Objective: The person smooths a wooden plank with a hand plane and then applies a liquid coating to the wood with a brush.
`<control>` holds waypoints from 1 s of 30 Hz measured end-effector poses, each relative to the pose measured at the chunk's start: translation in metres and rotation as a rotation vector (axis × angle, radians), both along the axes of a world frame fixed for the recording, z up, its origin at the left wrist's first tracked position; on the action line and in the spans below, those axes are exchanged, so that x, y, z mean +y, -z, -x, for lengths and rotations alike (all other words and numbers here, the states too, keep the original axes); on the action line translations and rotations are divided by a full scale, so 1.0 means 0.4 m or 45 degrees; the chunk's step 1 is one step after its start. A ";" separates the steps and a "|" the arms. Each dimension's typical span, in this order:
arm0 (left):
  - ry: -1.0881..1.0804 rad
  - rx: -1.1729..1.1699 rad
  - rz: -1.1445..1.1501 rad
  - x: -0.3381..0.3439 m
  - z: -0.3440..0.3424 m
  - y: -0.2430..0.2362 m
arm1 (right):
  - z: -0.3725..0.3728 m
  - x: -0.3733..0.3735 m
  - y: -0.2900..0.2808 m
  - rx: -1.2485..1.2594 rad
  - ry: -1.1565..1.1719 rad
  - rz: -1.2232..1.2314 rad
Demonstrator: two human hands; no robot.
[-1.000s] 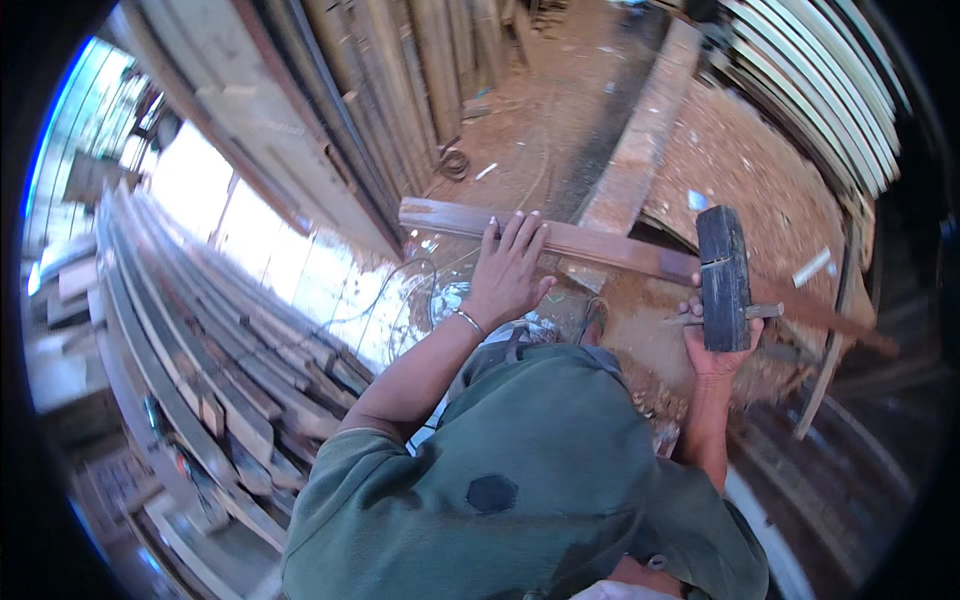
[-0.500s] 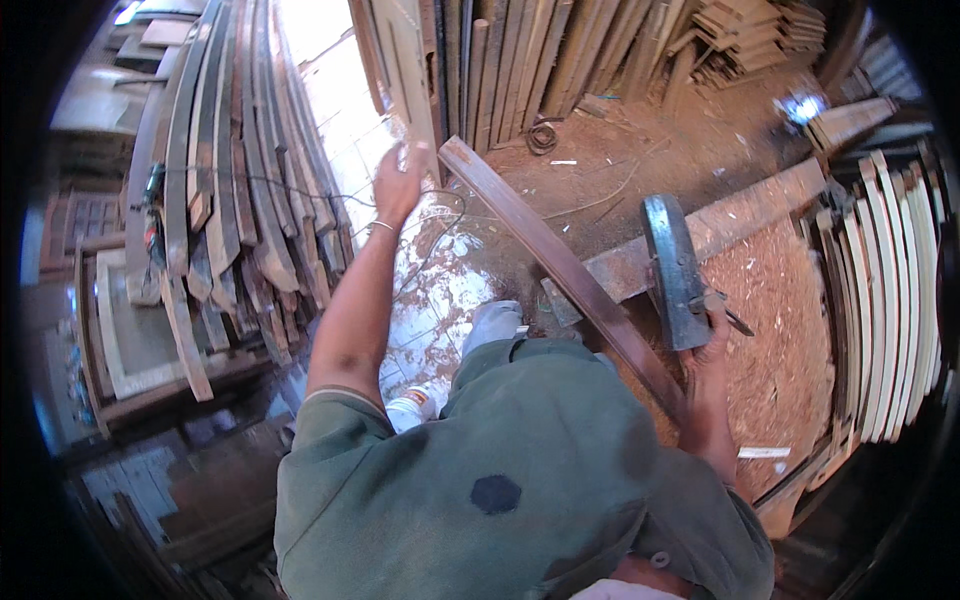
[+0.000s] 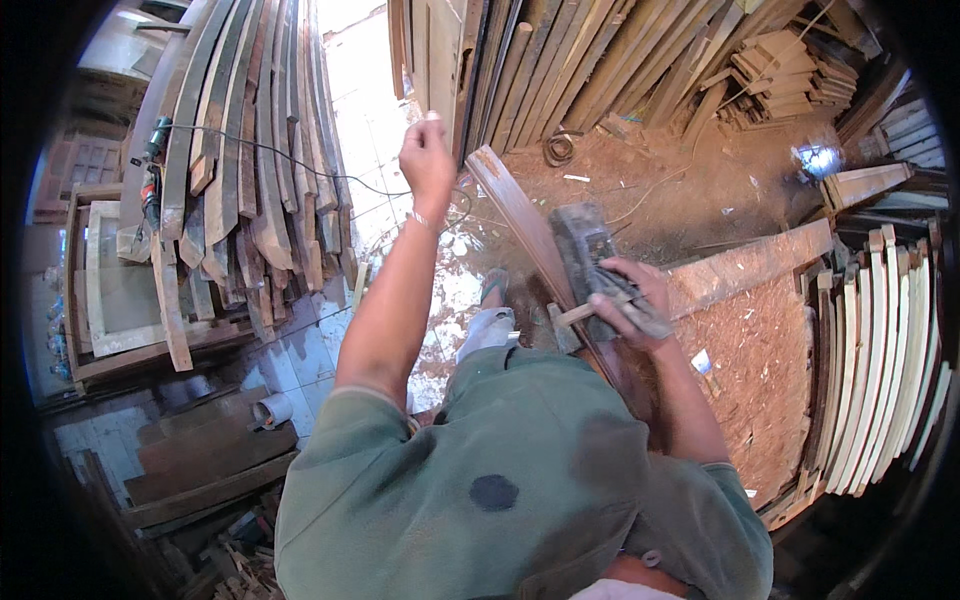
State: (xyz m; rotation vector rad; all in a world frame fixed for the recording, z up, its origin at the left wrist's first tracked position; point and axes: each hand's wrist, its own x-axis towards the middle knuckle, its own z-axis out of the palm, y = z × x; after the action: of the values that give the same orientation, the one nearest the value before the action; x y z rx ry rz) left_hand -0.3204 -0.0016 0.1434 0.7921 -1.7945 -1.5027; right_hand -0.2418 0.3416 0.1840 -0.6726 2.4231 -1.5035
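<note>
A long reddish-brown wooden beam [image 3: 528, 218] slants from the upper middle toward my body. My right hand [image 3: 640, 298] is wrapped round a dark hand plane [image 3: 582, 240] with a light crossbar handle [image 3: 580, 313]. The plane lies along the right side of the beam, tilted; whether its sole touches the wood I cannot tell. My left hand [image 3: 428, 160] is raised left of the beam's far end, its fingers curled closed. A small pale bit shows at its fingertips, too small to name.
A broad plank [image 3: 750, 262] runs behind the plane, over shavings [image 3: 745, 400]. Curved wooden pieces [image 3: 235, 130] are stacked at left, with a corded tool [image 3: 152, 190] by them. Pale strips [image 3: 880, 350] stand at right; boards [image 3: 570, 70] lean at the back. A black cable [image 3: 290, 160] crosses toward my left hand.
The plane has come from upright at the right down and left to the beam. My left hand has moved slightly right and farther away, and its fingers have closed. The view has shifted.
</note>
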 end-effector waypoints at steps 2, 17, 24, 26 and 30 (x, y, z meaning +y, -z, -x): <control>0.425 0.250 0.327 0.149 -0.087 -0.113 | 0.027 -0.045 0.004 0.528 -0.121 -0.276; 1.224 0.138 0.967 0.191 -0.037 -0.033 | 0.194 -0.248 0.064 0.839 -0.382 -0.264; 1.062 0.062 0.995 -0.084 0.180 -0.079 | 0.426 -0.533 0.107 0.958 -0.310 -0.127; 1.137 0.050 1.066 -0.009 0.119 -0.051 | 0.360 -0.450 0.125 0.946 -0.294 -0.164; 1.236 0.178 0.979 0.235 -0.071 -0.043 | 0.141 -0.230 0.015 0.636 -0.360 -0.571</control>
State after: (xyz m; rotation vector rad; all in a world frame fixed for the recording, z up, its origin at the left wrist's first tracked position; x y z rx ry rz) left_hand -0.2922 0.0924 0.1604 -0.6339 -2.5135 -1.1103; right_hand -0.2980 0.2495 0.1781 -1.3301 2.7161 -0.7020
